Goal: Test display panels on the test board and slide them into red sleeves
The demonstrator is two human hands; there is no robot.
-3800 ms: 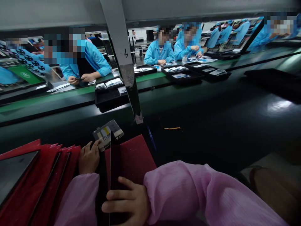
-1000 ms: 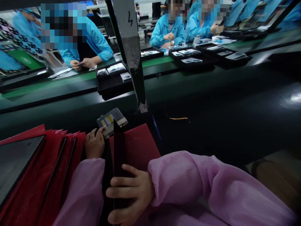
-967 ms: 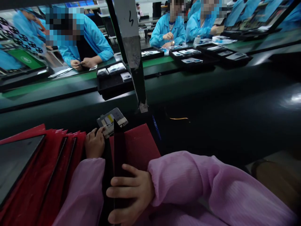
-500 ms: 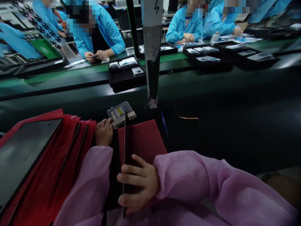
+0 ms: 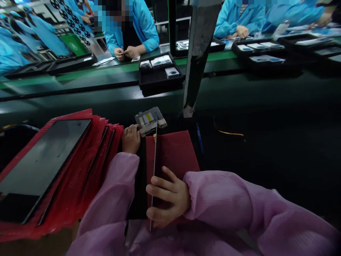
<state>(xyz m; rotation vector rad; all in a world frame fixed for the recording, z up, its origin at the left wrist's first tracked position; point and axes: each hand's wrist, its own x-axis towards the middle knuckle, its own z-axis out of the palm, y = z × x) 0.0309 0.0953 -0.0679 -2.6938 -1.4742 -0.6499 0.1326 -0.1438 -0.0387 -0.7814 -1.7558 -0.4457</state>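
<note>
Right hand [image 5: 169, 199] clamped on the near end of a thin dark panel [image 5: 153, 170], held on edge, fingers wrapped across its face. Left hand [image 5: 131, 138] closed at the far end of the same panel, fingertips against a small grey board with yellow label [image 5: 149, 120] at the top. Just right of the panel, a red sheet [image 5: 177, 153] lying on the bench [image 5: 266, 142]. Left of the left hand, a fanned stack of red trays [image 5: 87, 167] with dark panels. Beyond both hands, a black tray [image 5: 160, 76] and workers in blue coats [image 5: 138, 28].
</note>
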